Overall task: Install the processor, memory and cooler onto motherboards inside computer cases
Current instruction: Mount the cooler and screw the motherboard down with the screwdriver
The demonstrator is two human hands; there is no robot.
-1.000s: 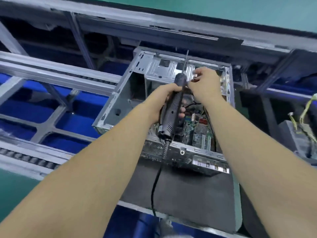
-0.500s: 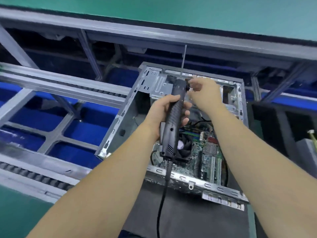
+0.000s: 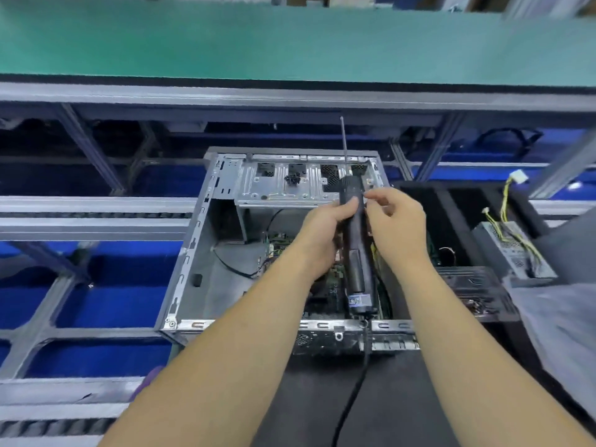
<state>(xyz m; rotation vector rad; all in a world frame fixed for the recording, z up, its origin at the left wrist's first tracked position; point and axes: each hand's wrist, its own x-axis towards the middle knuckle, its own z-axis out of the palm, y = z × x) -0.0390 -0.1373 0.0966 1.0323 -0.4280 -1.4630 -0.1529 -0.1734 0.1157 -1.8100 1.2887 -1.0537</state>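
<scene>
Conveyor rails [image 3: 96, 217]: grey metal bars over blue panels at the far left, running across the view; they appear to carry cases along the line.

Computer case [image 3: 200, 253]: open-topped, lying on its side on a dark mat [image 3: 309, 398], its open face turned up so the inside can be reached from above. The drive bracket [image 3: 277, 185] sits at the far end.

Motherboard [image 3: 332, 285]: flat on the case floor, mostly hidden under the forearms and the tool. Whether the processor, memory or cooler are seated cannot be told from here.

Left hand [image 3: 325, 230]: fingers curled round the upper body of the screwdriver, thumb across the barrel, carrying its weight above the board.

Screwdriver [image 3: 356, 253]: a corded electric one, black. Its long axis runs near to far, almost straight away from the person, bit [image 3: 344, 143] pointing away past the far case wall, cord end nearest the body. My reading: it is held bit-up so the tip can be tended, not driven.

Cord [image 3: 358, 382]: trails from the tool's near end over the case rim and down across the mat.

Right hand [image 3: 396, 221]: just beside the tool's top, thumb and forefinger drawn close together near the collar, other fingers loosely curled; whether a screw is pinched there cannot be told.

Power supply [image 3: 512, 250]: grey box with yellow wires, in a black tray at the right, well apart from the case.
</scene>
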